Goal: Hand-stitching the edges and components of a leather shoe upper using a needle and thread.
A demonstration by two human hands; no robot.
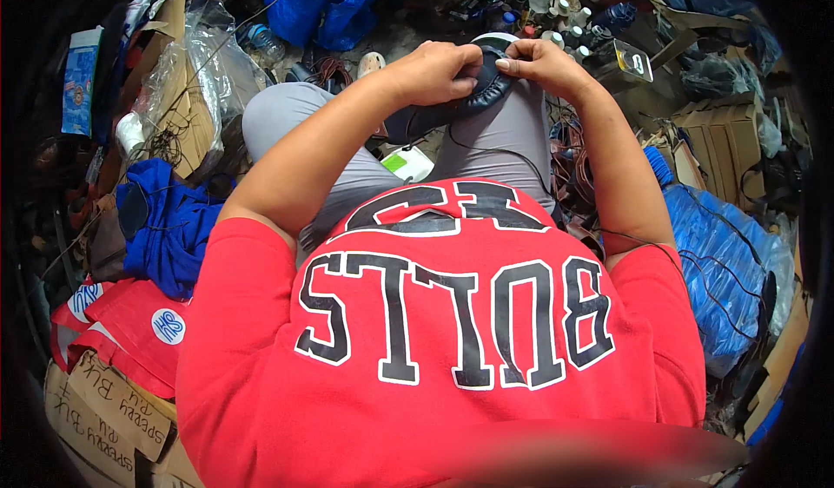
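Resting on the raised knee, the dark shoe (473,97) lies slantwise, its long axis running from lower left up to the right. The left hand (434,71) curls closed over its upper edge; just right, the right hand (543,62) pinches the white-lined rim, fingertips almost meeting the left's. Both sit equally near.

Blue plastic bags (326,2) lie at 12 o'clock on the floor. A cluster of small white-capped bottles (556,15) stands at 1 o'clock, with a clear plastic box (632,61) just beside it. Cardboard boxes (725,136) sit at 2 o'clock. A blue tarp bundle (725,271) lies at 4 o'clock. Blue cloth (165,219) lies at 9 o'clock, with clear plastic sheeting (187,80) at 10 o'clock. Red bags (130,327) and lettered cardboard (104,418) occupy 8 o'clock.
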